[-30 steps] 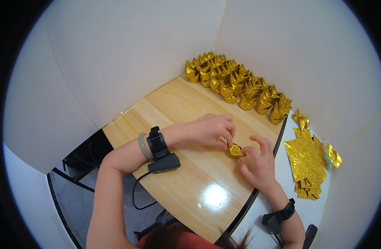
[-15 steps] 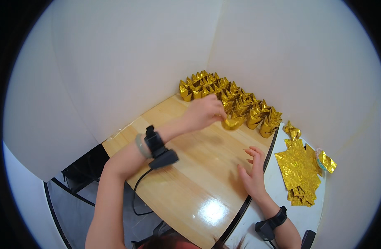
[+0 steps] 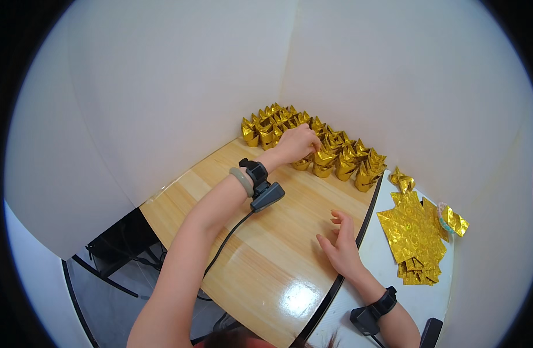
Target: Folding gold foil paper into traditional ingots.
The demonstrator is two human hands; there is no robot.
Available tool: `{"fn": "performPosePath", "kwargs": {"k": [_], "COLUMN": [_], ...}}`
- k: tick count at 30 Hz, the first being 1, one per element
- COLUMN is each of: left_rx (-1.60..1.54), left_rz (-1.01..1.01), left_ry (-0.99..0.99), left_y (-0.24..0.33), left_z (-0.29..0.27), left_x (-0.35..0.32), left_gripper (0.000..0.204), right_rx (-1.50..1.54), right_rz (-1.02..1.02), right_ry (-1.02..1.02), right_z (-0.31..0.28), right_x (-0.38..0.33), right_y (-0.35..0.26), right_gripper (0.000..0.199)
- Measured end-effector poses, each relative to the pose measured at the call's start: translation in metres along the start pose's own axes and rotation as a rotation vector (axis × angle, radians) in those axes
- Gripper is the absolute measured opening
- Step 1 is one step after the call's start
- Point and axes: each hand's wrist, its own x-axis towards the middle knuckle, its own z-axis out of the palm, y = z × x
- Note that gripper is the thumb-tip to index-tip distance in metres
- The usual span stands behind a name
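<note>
My left hand (image 3: 299, 144) reaches to the front of several rows of folded gold paper ingots (image 3: 350, 162) at the back of the wooden table. Its fingers are closed in a pinch at the top of one gold paper ingot (image 3: 324, 165) in the front row. Part of the row behind and below this hand is hidden. Over the table's right side hovers my right hand (image 3: 341, 249), empty, with its fingers loosely bent and apart.
On a white surface (image 3: 359, 296) to the right lies a stack of flat gold paper sheets (image 3: 414, 229). Beyond it sit a small folded gold piece (image 3: 402, 180) and a beaded ring (image 3: 444, 217). White walls enclose the table (image 3: 266, 232). A cable (image 3: 223, 249) hangs from my left wrist device.
My left hand has carried the gold paper ingot away from me, to the front row. My right hand has shifted slightly left.
</note>
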Motion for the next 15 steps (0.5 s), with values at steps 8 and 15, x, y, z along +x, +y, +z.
{"fn": "performPosePath", "kwargs": {"k": [8,15], "left_rx": [-0.101,-0.277], "left_rz": [-0.01,-0.275], "left_ry": [0.181,-0.286], "left_y": [-0.007,-0.022], "left_z": [0.006,-0.015], "left_x": [-0.004,-0.031], "left_gripper": [0.005,0.022], "right_rx": [0.015,0.032], "right_rz": [-0.019,-0.008], "right_ry": [0.004,-0.002], "right_z": [0.0,0.0], "right_x": [0.001,0.001], "right_y": [0.001,0.0], "right_gripper": [0.056,0.055]}}
